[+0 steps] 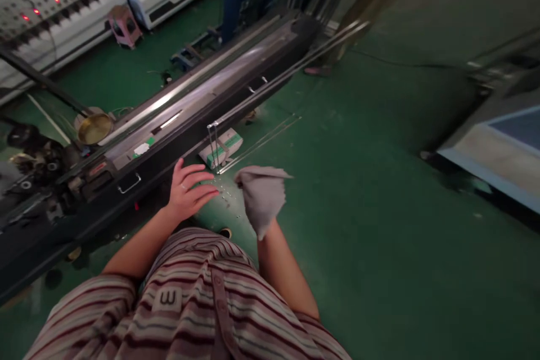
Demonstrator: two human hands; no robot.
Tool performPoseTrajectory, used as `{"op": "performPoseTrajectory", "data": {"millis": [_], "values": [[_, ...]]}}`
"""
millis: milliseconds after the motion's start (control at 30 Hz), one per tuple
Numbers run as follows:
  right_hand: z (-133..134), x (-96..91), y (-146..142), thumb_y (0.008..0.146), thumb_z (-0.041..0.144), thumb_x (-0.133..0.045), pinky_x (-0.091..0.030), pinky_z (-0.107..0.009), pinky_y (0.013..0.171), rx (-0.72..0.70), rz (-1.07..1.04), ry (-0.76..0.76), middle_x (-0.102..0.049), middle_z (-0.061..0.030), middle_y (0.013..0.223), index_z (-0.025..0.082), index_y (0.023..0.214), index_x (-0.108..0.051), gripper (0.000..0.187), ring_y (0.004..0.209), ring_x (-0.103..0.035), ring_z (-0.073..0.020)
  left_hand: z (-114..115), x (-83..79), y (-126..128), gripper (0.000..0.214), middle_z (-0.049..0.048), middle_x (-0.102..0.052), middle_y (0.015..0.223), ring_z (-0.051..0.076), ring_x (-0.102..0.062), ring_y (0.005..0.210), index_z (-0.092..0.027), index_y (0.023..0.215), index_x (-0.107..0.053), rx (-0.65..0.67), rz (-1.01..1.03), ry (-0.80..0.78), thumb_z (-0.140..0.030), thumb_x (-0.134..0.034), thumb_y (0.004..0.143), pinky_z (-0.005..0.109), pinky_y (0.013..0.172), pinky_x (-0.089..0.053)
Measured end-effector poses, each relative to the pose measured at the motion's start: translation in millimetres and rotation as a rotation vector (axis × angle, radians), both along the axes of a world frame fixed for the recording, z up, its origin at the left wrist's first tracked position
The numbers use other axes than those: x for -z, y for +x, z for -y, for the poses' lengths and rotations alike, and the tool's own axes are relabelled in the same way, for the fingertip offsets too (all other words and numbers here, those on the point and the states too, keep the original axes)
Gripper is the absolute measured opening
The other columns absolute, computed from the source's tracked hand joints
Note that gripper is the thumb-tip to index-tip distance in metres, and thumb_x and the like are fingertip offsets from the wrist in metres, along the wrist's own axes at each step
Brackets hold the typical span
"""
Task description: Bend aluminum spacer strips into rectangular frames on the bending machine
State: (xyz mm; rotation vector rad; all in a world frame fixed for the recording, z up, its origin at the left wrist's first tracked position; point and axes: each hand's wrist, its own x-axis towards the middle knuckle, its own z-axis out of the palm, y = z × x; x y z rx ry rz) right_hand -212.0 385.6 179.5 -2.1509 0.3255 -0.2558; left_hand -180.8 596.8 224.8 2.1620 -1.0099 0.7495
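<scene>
My left hand (192,190) is held out in front of my body, fingers stretched and apart, with nothing in it. A ring shows on one finger. To its right, my right hand is hidden under a grey cloth (264,197) that it holds, the cloth hanging over the fingers and wrist. Just beyond my hands runs a long dark machine bed (236,90) with a shiny metal rail along it. Thin metal rods (270,87) stick out from its near side, close to my left fingers. Neither hand touches the machine.
On the floor under the rods lies a white and green box (221,148). Machine parts with a yellowish round dish (95,128) stand at the left. A pink stool (125,26) is at the back, and a grey-blue machine (498,140) at the right. A person's shoe (318,71) shows beyond the bed.
</scene>
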Motion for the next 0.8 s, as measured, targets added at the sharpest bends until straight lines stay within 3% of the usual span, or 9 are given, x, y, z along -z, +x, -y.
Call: {"op": "performPoseTrajectory", "data": {"millis": [100, 167, 233, 300, 400, 467, 533, 667, 800], "values": [[-33, 1.3, 46, 0.091, 0.056, -0.046, -0.037, -0.029, 0.062, -0.086, -0.039, -0.117, -0.058, -0.0056, 0.067, 0.018, 0.081, -0.067, 0.044, 0.063, -0.051, -0.0175, -46, 7.6, 21, 0.017, 0.006, -0.071, 0.119, 0.024, -0.06, 0.119, -0.026, 0.093, -0.075, 0.051, -0.488, 0.091, -0.035, -0.061, 0.094, 0.053, 0.118, -0.032], [-62, 2.4, 71, 0.091, 0.057, -0.046, -0.033, -0.028, 0.061, -0.132, -0.079, -0.25, -0.059, -0.0055, 0.066, 0.018, 0.079, -0.065, 0.045, 0.061, -0.049, -0.0171, -77, 16.1, 33, 0.029, 0.0121, -0.063, 0.134, 0.026, -0.057, 0.126, -0.024, 0.116, -0.071, 0.095, -0.746, -0.01, -0.038, -0.058, 0.095, 0.048, 0.113, -0.039], [-96, 2.9, 93, 0.091, 0.059, -0.047, -0.03, -0.028, 0.06, -0.219, -0.107, -0.331, -0.058, -0.0052, 0.065, 0.019, 0.08, -0.063, 0.045, 0.06, -0.048, -0.0174, -107, 27.7, 43, 0.055, 0.016, -0.052, 0.146, 0.028, -0.048, 0.137, -0.022, 0.141, -0.055, 0.126, -0.859, -0.144, -0.043, -0.064, 0.091, 0.046, 0.116, -0.038], [-135, 1.2, 111, 0.089, 0.06, -0.05, -0.031, -0.028, 0.06, -0.374, -0.11, -0.299, -0.058, -0.0041, 0.065, 0.02, 0.082, -0.061, 0.042, 0.06, -0.05, -0.0179, -134, 41.6, 51, 0.083, 0.0172, -0.041, 0.156, 0.031, -0.037, 0.145, -0.022, 0.153, -0.038, 0.137, -0.907, -0.225, -0.047, -0.074, 0.082, 0.048, 0.121, -0.03], [-200, -4.8, 134, 0.085, 0.057, -0.06, -0.042, -0.029, 0.065, -0.66, -0.096, -0.042, -0.064, -0.0037, 0.078, 0.021, 0.095, -0.059, 0.037, 0.068, -0.057, -0.0189, -171, 62.4, 62, 0.103, 0.0182, -0.037, 0.157, 0.034, -0.04, 0.143, -0.022, 0.157, -0.027, 0.097, -1.019, -0.363, -0.047, -0.082, 0.074, 0.049, 0.12, -0.032], [-239, -7.0, 150, 0.083, 0.053, -0.065, -0.049, -0.031, 0.073, -0.797, -0.096, 0.183, -0.066, -0.0041, 0.089, 0.021, 0.106, -0.056, 0.039, 0.078, -0.062, -0.0193, -194, 72.1, 69, 0.095, 0.0177, -0.051, 0.147, 0.033, -0.053, 0.131, -0.019, 0.152, -0.034, 0.003, -1.091, -0.505, -0.047, -0.081, 0.074, 0.048, 0.112, -0.042], [-270, -4.7, 168, 0.084, 0.05, -0.066, -0.052, -0.034, 0.081, -0.787, -0.08, 0.325, -0.066, -0.006, 0.098, 0.021, 0.113, -0.052, 0.043, 0.088, -0.064, -0.0203, -220, 76.3, 79, 0.072, 0.0151, -0.063, 0.128, 0.031, -0.062, 0.116, -0.016, 0.138, -0.051, -0.123, -1.13, -0.606, -0.049, -0.076, 0.078, 0.046, 0.103, -0.049], [-295, 12.8, 197, 0.087, 0.05, -0.063, -0.054, -0.039, 0.086, -0.589, -0.012, 0.24, -0.059, -0.0135, 0.123, 0.02, 0.123, -0.05, 0.048, 0.106, -0.061, -0.0236, -281, 70.9, 122, 0.048, 0.0122, -0.07, 0.111, 0.03, -0.065, 0.104, -0.014, 0.116, -0.064, -0.297, -1.077, -0.703, -0.049, -0.07, 0.083, 0.047, 0.098, -0.05], [-290, 36.9, 205, 0.091, 0.05, -0.059, -0.055, -0.041, 0.085, -0.638, -0.057, 0.173, -0.06, -0.0122, 0.117, 0.02, 0.111, -0.061, 0.036, 0.104, -0.061, -0.0246, -348, 63.1, 200, 0.047, 0.0116, -0.068, 0.112, 0.028, -0.062, 0.106, -0.015, 0.115, -0.063, -0.443, -0.821, -0.817, -0.045, -0.072, 0.081, 0.043, 0.101, -0.047]]}}
